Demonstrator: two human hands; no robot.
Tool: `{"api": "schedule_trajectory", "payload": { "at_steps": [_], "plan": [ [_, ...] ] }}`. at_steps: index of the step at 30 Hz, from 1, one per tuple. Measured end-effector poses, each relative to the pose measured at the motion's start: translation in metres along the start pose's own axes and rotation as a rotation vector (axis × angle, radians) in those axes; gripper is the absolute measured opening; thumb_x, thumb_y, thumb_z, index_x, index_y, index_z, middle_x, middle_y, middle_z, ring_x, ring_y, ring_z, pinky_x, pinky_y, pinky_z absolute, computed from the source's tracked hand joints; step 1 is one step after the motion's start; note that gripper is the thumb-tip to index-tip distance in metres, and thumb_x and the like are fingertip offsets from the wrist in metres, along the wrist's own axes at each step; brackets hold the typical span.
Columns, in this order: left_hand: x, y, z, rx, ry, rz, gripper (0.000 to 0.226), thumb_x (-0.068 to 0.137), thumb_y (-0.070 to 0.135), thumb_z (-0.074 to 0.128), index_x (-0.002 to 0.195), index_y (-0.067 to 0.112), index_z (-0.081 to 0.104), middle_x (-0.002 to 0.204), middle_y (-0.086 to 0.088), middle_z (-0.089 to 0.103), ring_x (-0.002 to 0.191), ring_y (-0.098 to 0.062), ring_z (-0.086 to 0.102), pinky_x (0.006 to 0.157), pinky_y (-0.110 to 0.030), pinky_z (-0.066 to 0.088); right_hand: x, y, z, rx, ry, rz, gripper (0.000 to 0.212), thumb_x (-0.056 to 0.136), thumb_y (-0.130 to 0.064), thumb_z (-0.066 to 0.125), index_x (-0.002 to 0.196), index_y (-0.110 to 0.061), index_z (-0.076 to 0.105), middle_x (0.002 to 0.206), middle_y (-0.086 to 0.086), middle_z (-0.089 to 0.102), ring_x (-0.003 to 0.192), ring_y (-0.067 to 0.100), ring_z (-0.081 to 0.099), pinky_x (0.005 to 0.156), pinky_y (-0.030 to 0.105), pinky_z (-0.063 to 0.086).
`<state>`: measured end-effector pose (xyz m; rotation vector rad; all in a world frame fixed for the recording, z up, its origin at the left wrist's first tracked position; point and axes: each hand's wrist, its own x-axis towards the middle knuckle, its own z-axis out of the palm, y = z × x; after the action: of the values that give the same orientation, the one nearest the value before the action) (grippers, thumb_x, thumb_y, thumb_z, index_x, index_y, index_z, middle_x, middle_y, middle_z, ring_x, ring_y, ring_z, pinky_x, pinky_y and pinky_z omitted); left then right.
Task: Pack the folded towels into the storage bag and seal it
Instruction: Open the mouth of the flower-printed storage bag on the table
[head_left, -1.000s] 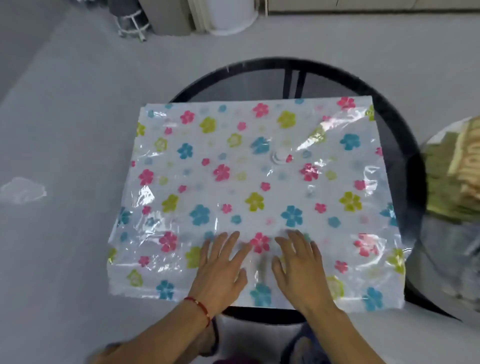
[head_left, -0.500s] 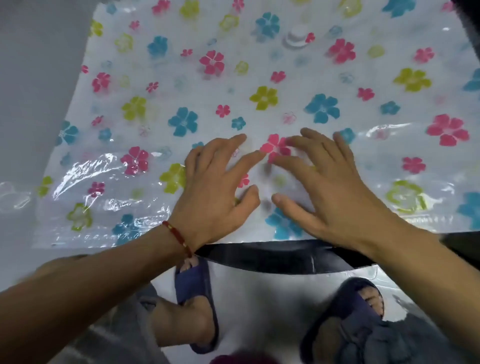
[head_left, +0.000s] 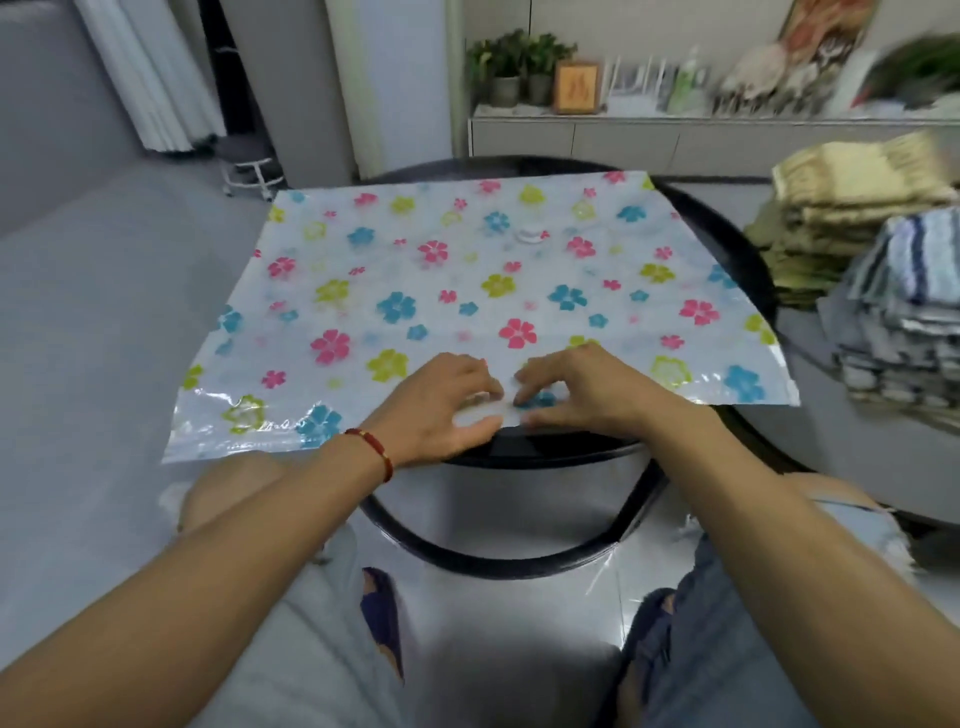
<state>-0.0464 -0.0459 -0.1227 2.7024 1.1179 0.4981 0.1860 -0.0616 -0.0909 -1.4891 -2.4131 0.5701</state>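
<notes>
A flat plastic storage bag (head_left: 457, 291) printed with pink, blue and green flowers lies spread over a round black table (head_left: 727, 249). A white valve (head_left: 529, 235) sits on its far half. At the bag's near edge, my left hand (head_left: 441, 402) and my right hand (head_left: 582, 387) meet at the middle, fingers curled and pinching the plastic rim between them. Folded towels are stacked at the right: a yellow-green pile (head_left: 841, 208) and a blue-striped pile (head_left: 904, 306) in front of it. Nothing shows inside the bag.
The towels rest on a second round surface (head_left: 831, 457) to the right. A low cabinet (head_left: 623, 140) with potted plants and a frame stands behind. Grey floor lies to the left, with a small wheeled stand (head_left: 249, 171). My knees sit under the table's near edge.
My hands lay flat on the bag before; now they have slid back to its near edge and curled onto the rim. The camera has tilted up, showing the room and the towels.
</notes>
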Motion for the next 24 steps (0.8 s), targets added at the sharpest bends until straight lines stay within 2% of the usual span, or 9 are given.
{"api": "schedule_trajectory", "payload": {
  "at_steps": [2,6,10,13,16,18,20,21,24],
  "plan": [
    [-0.003,-0.003,-0.002,-0.074,-0.015,-0.038,0.037,0.085,0.050,0.068,0.112,0.026,0.069,0.116,0.005,0.065,0.117,-0.016,0.053,0.100,-0.032,0.041,0.004,0.000,-0.002,-0.002,-0.015,0.013,0.025,0.085,-0.039,0.083,0.104,-0.024,0.083,0.132,-0.006,0.072,0.126,0.014,0.062,0.109,0.036,0.044],
    [0.003,-0.005,-0.003,-0.151,0.018,-0.122,0.030,0.081,0.052,0.070,0.104,0.032,0.074,0.115,0.008,0.068,0.112,-0.011,0.056,0.098,-0.036,0.046,0.007,-0.001,0.001,-0.016,-0.013,0.003,0.016,0.089,-0.032,0.078,0.101,-0.023,0.084,0.131,0.000,0.073,0.124,0.017,0.065,0.107,0.039,0.048],
    [0.002,-0.004,-0.002,-0.179,0.084,-0.119,0.018,0.083,0.042,0.070,0.093,0.029,0.078,0.104,0.009,0.073,0.101,-0.011,0.062,0.089,-0.036,0.050,0.007,-0.002,0.012,-0.155,-0.002,-0.098,0.013,0.096,-0.025,0.066,0.089,-0.019,0.075,0.093,-0.005,0.075,0.087,0.018,0.066,0.085,0.042,0.053],
    [0.002,0.006,-0.001,-0.063,0.073,-0.045,0.015,0.087,0.034,0.067,0.091,0.024,0.077,0.098,0.005,0.073,0.095,-0.017,0.062,0.081,-0.036,0.051,0.010,-0.002,0.015,-0.236,-0.002,-0.099,0.015,0.100,-0.026,0.056,0.095,-0.016,0.066,0.092,-0.004,0.066,0.086,0.020,0.061,0.079,0.040,0.051],
    [0.006,0.012,-0.005,0.078,0.041,-0.017,0.017,0.091,0.029,0.060,0.090,0.021,0.075,0.094,0.006,0.070,0.090,-0.018,0.059,0.069,-0.037,0.052,0.006,-0.009,0.013,-0.343,0.127,-0.139,0.020,0.102,-0.028,0.055,0.098,-0.013,0.067,0.097,0.002,0.069,0.093,0.027,0.064,0.082,0.039,0.047],
    [0.009,0.014,-0.007,0.058,0.029,-0.088,0.017,0.091,0.027,0.058,0.086,0.022,0.073,0.088,0.004,0.069,0.083,-0.019,0.060,0.068,-0.038,0.051,-0.006,-0.015,0.017,-0.365,0.333,-0.169,0.018,0.099,-0.031,0.063,0.093,-0.016,0.069,0.093,-0.001,0.071,0.094,0.025,0.064,0.082,0.040,0.047],
    [0.012,0.016,-0.009,0.050,0.017,-0.144,0.017,0.092,0.028,0.057,0.084,0.022,0.071,0.083,0.004,0.067,0.080,-0.020,0.061,0.070,-0.038,0.051,-0.024,-0.025,0.026,-0.112,0.562,-0.001,0.026,0.093,-0.045,0.066,0.076,-0.024,0.066,0.071,-0.010,0.065,0.073,0.015,0.062,0.065,0.034,0.050],
    [0.014,0.018,-0.011,0.062,0.030,-0.154,0.017,0.093,0.030,0.057,0.084,0.022,0.070,0.083,0.005,0.066,0.080,-0.018,0.061,0.071,-0.036,0.051,-0.029,-0.030,0.030,0.094,0.581,0.134,0.037,0.090,-0.055,0.063,0.068,-0.026,0.062,0.061,-0.010,0.063,0.060,0.009,0.060,0.056,0.029,0.048],
    [0.021,0.022,-0.019,0.028,0.135,-0.179,0.014,0.092,0.033,0.061,0.086,0.026,0.071,0.087,0.010,0.066,0.080,-0.011,0.059,0.076,-0.031,0.052,-0.023,-0.037,0.045,0.655,0.301,0.458,0.054,0.088,-0.070,0.060,0.074,-0.019,0.072,0.068,-0.009,0.075,0.048,0.010,0.067,0.040,0.022,0.043]
  ]
}}
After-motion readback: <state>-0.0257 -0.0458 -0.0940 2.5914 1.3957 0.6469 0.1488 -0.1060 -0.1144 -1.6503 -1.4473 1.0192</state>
